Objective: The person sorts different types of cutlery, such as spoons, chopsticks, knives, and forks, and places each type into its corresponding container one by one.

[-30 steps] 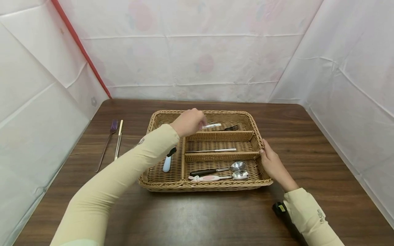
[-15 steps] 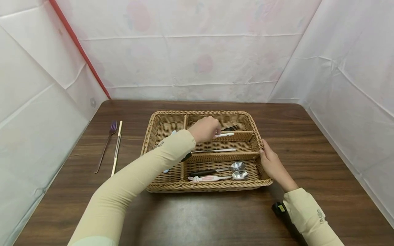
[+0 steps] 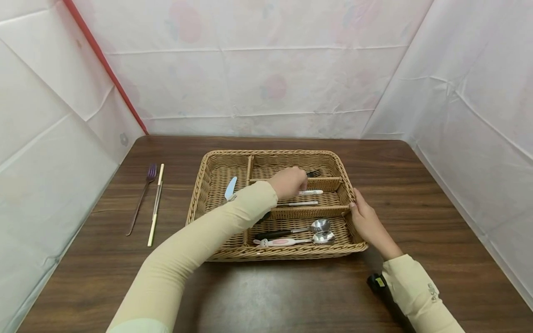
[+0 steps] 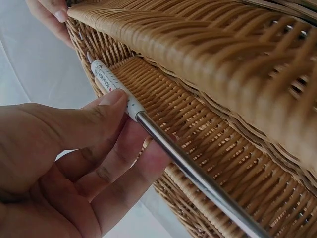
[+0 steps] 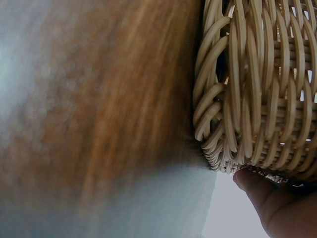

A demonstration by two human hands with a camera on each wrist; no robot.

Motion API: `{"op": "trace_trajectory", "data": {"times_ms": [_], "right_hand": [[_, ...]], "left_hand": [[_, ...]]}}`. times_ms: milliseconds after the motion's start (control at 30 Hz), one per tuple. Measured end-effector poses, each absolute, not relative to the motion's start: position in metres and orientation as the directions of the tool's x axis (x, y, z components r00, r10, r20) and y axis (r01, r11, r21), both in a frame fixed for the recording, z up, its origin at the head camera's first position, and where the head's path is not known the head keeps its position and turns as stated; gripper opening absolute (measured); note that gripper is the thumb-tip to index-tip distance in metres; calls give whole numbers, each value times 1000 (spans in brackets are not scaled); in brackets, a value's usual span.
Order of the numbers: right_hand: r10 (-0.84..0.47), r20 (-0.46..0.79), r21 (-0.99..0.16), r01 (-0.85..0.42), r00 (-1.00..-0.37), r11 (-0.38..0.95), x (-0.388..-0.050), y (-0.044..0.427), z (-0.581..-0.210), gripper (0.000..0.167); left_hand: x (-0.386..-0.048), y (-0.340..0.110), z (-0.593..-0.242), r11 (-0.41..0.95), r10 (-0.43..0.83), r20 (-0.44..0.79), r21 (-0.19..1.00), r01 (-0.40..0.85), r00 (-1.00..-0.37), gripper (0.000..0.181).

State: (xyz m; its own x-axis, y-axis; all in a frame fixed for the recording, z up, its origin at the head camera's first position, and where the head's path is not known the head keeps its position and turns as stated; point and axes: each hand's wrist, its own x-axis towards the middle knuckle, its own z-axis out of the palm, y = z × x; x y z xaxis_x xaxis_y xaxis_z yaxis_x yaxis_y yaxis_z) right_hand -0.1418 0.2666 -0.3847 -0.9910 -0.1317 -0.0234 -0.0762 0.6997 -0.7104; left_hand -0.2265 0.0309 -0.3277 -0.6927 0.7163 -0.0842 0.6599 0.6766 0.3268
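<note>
In the head view, a wicker basket (image 3: 291,252) with several compartments stands on the table. My left hand (image 3: 289,182) is over its middle compartment. In the left wrist view, the thumb and fingers pinch a chopstick (image 4: 171,144) with a white printed handle and a steel shaft. Whether a second stick lies behind it cannot be seen. Another chopstick (image 3: 306,203) with a pale pink handle lies in that compartment, partly behind the hand. My right hand (image 3: 368,224) grips the basket's right rim, its thumb (image 5: 252,186) against the wicker in the right wrist view.
The front compartment holds a black-handled spoon (image 3: 320,225) and a rabbit-handled spoon (image 3: 281,242). A dark fork (image 3: 313,174) lies in the back one, a light blue utensil (image 3: 231,187) in the left one. Left on the table are a purple fork (image 3: 143,196) and gold-ended chopsticks (image 3: 156,203).
My left hand has carried the white-handled chopstick right and nearer, from over the back compartment to the middle one. The right hand has stayed on the rim.
</note>
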Motion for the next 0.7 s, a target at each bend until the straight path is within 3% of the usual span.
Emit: {"op": "trace_trajectory", "data": {"times_ms": [233, 433, 700], "right_hand": [[-126, -21, -708, -74, -992, 703, -142, 267, -385, 53], [-128, -25, -709, -72, -991, 701, -142, 267, -385, 53], [-123, -19, -706, -74, -992, 704, -141, 267, -385, 53]], "left_hand": [[-227, 36, -333, 673, 715, -84, 355, 649, -695, 27], [-228, 36, -338, 677, 716, -116, 354, 645, -688, 42], [-229, 36, -346, 705, 696, -143, 323, 632, -703, 26]]}}
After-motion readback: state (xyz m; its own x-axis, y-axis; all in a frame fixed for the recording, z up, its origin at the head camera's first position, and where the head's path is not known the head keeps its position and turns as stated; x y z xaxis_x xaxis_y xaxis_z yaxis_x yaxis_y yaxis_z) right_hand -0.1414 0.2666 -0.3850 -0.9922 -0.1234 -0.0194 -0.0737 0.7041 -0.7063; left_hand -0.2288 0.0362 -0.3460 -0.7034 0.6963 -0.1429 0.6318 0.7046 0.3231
